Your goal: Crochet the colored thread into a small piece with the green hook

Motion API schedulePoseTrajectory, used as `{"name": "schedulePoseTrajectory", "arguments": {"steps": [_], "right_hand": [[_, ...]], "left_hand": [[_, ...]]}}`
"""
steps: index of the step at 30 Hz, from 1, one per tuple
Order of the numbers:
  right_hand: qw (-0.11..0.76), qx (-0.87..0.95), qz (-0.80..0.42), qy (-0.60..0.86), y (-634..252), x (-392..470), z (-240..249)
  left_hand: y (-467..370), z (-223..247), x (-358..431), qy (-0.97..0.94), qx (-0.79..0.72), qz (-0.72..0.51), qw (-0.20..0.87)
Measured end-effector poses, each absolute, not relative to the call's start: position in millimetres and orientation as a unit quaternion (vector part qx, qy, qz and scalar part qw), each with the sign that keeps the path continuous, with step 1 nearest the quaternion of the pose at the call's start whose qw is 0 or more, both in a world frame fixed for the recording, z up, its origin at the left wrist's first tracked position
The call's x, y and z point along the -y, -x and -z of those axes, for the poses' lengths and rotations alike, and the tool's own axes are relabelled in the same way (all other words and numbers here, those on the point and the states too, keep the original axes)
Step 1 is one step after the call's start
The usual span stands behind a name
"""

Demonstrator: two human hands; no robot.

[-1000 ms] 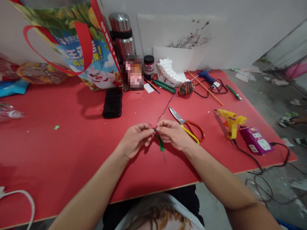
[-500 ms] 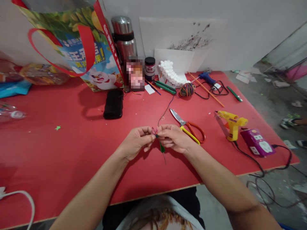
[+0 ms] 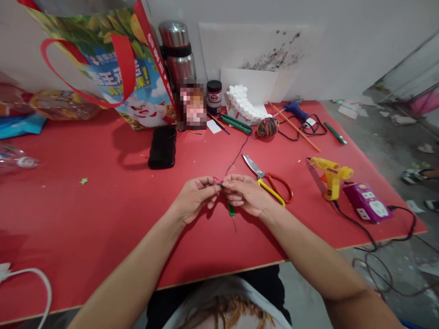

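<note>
My left hand and my right hand meet above the red table, thumbs and forefingers pinched on a small piece of yarn. A pinkish loop of it shows between the fingertips; the rest is hidden. From my right fingers a dark strand runs back to a multicoloured yarn ball. Below my right hand is a green-handled tool with a thin metal shaft, perhaps a crochet hook. It seems to lie on the table, though its upper end is hidden. Scissors with red and yellow handles lie just right of my right hand.
A yellow glue gun and a purple power box with cables stand at the right. Behind are a printed bag, a steel flask, a black case, a jar and a green cutter.
Both hands have shifted slightly away from me, with the pinched yarn a little further left. The pinch is kept, and the green-handled tool stays in nearly the same place.
</note>
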State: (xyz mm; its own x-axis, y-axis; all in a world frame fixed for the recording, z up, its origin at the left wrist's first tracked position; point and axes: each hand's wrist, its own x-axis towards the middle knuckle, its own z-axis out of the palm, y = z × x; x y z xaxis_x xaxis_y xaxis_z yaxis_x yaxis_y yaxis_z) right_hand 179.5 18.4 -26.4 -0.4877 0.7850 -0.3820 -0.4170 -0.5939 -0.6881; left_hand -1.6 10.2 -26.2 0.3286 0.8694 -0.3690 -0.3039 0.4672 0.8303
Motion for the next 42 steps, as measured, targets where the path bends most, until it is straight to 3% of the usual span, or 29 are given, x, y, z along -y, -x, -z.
{"name": "schedulePoseTrajectory", "arguments": {"steps": [11,17,33,42], "right_hand": [[0.321,0.242,-0.851,0.337,-181.3,-20.8,29.2],[0.373,0.256,-0.809,0.375,-180.8,-19.7,25.4],[0.397,0.324,-0.771,0.378,-176.8,-16.4,32.1],[0.429,0.523,-0.601,0.426,-180.6,-11.6,23.7]], "left_hand": [[3.7,28.9,-10.9,-0.392,-0.436,-0.379,0.716],[7.6,29.1,-16.4,-0.323,-0.423,-0.382,0.755],[5.6,27.4,-13.5,-0.381,-0.418,-0.404,0.719],[6.0,26.9,-12.1,-0.416,-0.454,-0.391,0.684]]}}
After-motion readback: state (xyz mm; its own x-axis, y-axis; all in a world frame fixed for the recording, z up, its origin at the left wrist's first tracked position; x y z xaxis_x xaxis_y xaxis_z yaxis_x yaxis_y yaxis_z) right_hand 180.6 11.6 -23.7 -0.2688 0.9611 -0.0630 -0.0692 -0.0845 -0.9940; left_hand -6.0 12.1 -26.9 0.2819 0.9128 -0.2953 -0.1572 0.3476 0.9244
